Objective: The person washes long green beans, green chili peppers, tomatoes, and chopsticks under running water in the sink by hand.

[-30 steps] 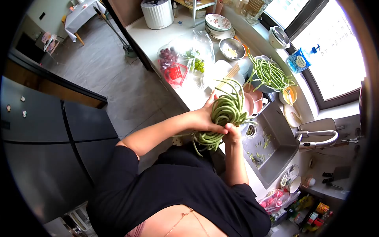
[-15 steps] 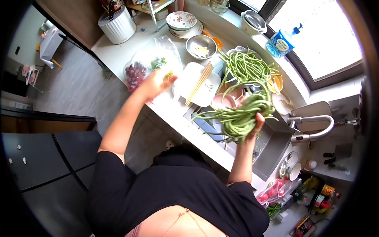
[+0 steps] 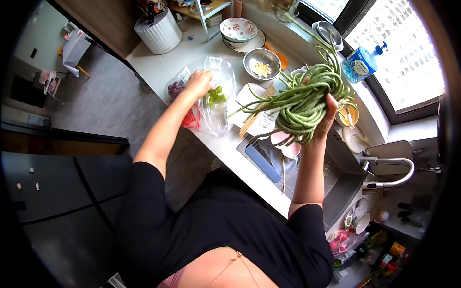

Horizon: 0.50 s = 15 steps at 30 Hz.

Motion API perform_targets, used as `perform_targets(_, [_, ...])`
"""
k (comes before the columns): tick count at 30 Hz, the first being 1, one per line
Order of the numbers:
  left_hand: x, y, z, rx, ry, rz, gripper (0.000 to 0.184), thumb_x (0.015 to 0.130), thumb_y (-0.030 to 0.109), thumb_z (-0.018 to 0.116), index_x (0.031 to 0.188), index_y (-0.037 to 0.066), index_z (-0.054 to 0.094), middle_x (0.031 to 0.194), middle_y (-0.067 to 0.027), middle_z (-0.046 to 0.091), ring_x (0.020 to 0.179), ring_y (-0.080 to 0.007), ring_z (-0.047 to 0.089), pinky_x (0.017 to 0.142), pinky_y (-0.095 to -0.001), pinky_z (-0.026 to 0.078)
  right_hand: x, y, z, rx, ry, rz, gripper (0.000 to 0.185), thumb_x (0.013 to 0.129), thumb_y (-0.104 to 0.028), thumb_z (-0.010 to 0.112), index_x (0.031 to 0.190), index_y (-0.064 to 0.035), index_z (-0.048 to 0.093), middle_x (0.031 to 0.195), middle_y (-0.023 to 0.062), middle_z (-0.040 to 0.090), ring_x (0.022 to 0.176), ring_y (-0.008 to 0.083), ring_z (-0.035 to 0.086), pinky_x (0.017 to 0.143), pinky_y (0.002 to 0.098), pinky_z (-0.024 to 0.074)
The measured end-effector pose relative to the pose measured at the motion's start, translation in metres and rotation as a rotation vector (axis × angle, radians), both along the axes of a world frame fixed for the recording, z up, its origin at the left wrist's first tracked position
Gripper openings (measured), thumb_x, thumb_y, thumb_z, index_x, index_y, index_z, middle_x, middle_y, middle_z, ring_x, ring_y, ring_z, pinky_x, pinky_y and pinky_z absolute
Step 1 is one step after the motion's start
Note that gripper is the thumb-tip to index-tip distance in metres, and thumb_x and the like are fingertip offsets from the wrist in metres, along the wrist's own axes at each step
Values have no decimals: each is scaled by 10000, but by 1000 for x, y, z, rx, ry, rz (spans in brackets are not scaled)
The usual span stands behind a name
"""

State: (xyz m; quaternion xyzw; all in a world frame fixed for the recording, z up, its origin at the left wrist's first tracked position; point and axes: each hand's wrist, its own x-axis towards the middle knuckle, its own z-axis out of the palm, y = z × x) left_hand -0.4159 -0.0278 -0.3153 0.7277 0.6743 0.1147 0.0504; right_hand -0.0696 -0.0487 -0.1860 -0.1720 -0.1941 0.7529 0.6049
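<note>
My right hand [image 3: 327, 116] is wrapped round a thick bundle of long green beans [image 3: 305, 103], held up above the sink's left part. Loose bean ends hang toward the white board and rise toward the window. My left hand [image 3: 199, 82] is closed on the clear plastic bag [image 3: 218, 113], its fingertips partly hidden. Dark purple grapes [image 3: 175, 90] show through the bag to the left of this hand, and green grapes [image 3: 217, 96] to its right. Wooden chopsticks [image 3: 257, 115] lie across the white board [image 3: 269, 124], partly under the hanging beans.
A metal bowl [image 3: 261, 64] with pale pieces stands behind the board, near a patterned bowl [image 3: 238, 30]. The sink [image 3: 343, 185] has a curved faucet [image 3: 401, 162] on its right. A blue soap bottle [image 3: 360, 63] stands by the window. A knife holder [image 3: 158, 31] is at the far left.
My right hand has lifted the bean bundle up and away from the sink, and the pile behind is no longer seen. My left hand has closed on the plastic bag. The view has shifted slightly.
</note>
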Motion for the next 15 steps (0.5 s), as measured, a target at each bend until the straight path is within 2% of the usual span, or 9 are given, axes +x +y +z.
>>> perform_targets(1, [-15,-5,12,-20,-5,-20,183,694,108,652,842,71,550,924,-126,587,939,-327,535,810,-402,439,-8,5,-1,-17,-11,9,540,733,-300,609,1194,-50,482,1079,157,571,963,282,575,855,408,497])
perform_targets(3, [-42,-19,38,122,-65,34,146,693,65,604,821,64,534,861,-146,583,857,-357,544,751,-420,447,-28,13,0,11,9,11,512,731,-286,614,1164,-37,500,1065,152,580,955,274,582,855,404,497])
perform_targets(5, [-54,-36,75,240,-237,151,145,718,82,591,849,56,534,884,-154,571,853,-356,542,740,-417,440,-48,24,0,34,-13,32,496,739,-284,616,1148,-25,509,1046,141,589,947,262,585,866,393,491])
perform_targets(7, [-57,-53,100,459,-160,217,165,731,113,617,859,53,532,887,-147,554,845,-348,539,737,-417,438,-77,28,6,67,-59,53,460,746,-260,634,1127,-27,524,1022,115,598,927,240,585,856,369,484])
perform_targets(9, [-50,-79,120,620,12,233,185,737,133,640,854,49,525,865,-134,534,828,-336,536,732,-414,437,-128,39,-4,118,-227,-10,447,732,-206,656,1119,-27,521,1021,94,589,926,222,574,843,353,477])
perform_targets(10, [-54,-85,119,609,-55,249,190,727,122,649,854,52,526,837,-125,513,819,-334,527,728,-408,438,-146,38,-7,173,-291,7,457,723,-168,665,1128,-30,507,1025,88,580,935,214,564,849,346,469])
perform_targets(11, [-57,-88,117,597,-140,249,166,757,118,633,856,46,521,784,-97,540,769,-293,560,686,-384,451,-159,34,-14,220,-359,23,472,713,-130,675,1137,-34,492,1029,81,570,943,206,554,854,339,462])
perform_targets(13, [-73,-83,97,317,-860,381,105,798,121,593,796,50,515,675,-55,535,650,-232,565,600,-353,457,-182,27,-51,314,-512,69,582,696,-70,669,1208,-34,394,1074,84,545,941,178,545,838,311,458])
perform_targets(15, [-58,-85,135,52,-1489,538,114,822,152,561,769,58,523,618,-26,508,558,-178,514,526,-312,430,-196,2,-59,457,-544,155,638,679,-40,676,1238,-48,368,1105,87,539,951,186,545,845,315,455])
